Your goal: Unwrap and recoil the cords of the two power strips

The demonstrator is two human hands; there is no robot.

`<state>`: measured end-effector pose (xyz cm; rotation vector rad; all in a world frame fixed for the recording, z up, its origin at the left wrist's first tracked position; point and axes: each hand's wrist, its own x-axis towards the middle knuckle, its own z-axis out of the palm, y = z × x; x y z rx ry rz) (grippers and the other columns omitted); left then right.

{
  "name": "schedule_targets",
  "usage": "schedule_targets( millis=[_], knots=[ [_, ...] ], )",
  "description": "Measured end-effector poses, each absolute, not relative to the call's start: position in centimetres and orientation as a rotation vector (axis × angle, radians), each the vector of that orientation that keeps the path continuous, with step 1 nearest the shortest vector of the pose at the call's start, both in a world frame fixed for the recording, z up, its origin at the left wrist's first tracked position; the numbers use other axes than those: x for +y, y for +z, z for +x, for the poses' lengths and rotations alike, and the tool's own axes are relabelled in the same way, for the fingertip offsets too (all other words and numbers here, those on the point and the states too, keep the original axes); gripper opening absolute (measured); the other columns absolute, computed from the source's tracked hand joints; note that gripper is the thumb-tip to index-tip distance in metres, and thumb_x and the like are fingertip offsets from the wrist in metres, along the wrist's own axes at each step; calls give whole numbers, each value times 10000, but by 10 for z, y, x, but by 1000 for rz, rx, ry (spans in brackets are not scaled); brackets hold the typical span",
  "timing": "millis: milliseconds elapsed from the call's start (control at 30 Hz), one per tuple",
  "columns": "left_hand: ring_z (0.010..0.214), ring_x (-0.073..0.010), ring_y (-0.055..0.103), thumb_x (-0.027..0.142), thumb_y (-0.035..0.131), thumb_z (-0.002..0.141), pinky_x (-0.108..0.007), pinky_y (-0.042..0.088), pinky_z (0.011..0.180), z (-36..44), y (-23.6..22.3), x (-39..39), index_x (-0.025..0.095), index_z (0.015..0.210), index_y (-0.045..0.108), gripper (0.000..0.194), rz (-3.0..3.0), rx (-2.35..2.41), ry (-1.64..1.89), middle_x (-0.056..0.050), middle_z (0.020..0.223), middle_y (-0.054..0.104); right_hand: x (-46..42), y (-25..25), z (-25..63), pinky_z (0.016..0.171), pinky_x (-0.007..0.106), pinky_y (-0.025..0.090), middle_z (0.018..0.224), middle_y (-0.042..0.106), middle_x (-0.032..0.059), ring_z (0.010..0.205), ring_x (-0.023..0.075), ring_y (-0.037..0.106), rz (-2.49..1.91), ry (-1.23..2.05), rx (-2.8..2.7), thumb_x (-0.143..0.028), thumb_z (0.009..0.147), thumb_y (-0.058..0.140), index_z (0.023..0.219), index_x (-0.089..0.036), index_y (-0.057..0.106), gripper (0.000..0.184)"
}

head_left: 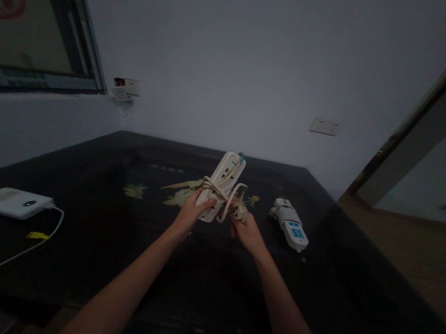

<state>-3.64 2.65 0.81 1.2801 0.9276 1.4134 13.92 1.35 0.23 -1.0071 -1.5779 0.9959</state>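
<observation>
A white power strip (pixel 229 167) is held tilted above the middle of the dark table (pixel 104 261). Its cream cord (pixel 214 188) wraps around the strip's middle, and a loop stands out on the right side. My left hand (pixel 192 210) grips the lower left edge of the strip, thumb across its face. Closed around the cord's end, where the plug (pixel 240 212) seems to be, is my right hand (pixel 247 230); its fingertips are partly hidden. A second power strip (pixel 295 231), white with blue sockets and a wound cord, lies to the right.
At the left of the table lies a white power bank (pixel 11 203) with a white cable (pixel 57 225) running off the near edge. A yellow tag (pixel 37 236) is by the cable. Wall sockets (pixel 324 126) are on the wall behind, and a window (pixel 30 15) is at left.
</observation>
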Motion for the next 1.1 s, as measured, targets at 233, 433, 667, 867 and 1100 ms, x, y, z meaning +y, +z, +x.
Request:
schedule_targets(
  millis=[233, 433, 667, 867, 1100],
  knots=[
    [977, -221, 608, 382, 685, 716, -298, 474, 832, -34, 8, 23, 162, 1100, 565, 459, 1301, 1112, 1532, -75, 1063, 643, 3, 10, 125, 627, 262, 446, 779, 656, 9, 637, 137, 563, -823, 1000, -1532, -356, 712, 698, 863, -204, 648, 219],
    [941, -211, 613, 373, 689, 696, -290, 488, 798, -31, 3, 26, 164, 1073, 541, 455, 1249, 1139, 1513, -64, 1015, 639, -5, 6, 113, 654, 276, 442, 758, 640, 7, 686, 159, 568, -880, 1037, -1570, -327, 588, 787, 804, -177, 650, 296],
    [739, -185, 651, 451, 716, 666, -255, 501, 606, -36, 15, 20, 164, 1109, 526, 560, 1066, 911, 1413, -70, 933, 669, 13, 7, 136, 482, 228, 329, 514, 513, -45, 495, 107, 421, -992, 898, -1219, -353, 670, 685, 601, -193, 573, 207],
    [662, -160, 626, 411, 753, 642, -235, 472, 576, -53, 30, 8, 164, 1108, 622, 544, 1470, 830, 866, -56, 877, 689, 30, 12, 180, 404, 211, 271, 482, 431, -71, 435, 82, 374, -1011, 768, -880, -465, 715, 622, 624, -218, 470, 304],
    [842, -220, 638, 399, 726, 669, -271, 492, 682, -52, 18, 22, 171, 999, 689, 402, 1615, 1110, 1044, -69, 980, 695, 25, 36, 204, 343, 180, 195, 464, 416, -94, 370, 46, 325, -745, 535, -566, -523, 686, 670, 687, -214, 469, 368]
  ],
)
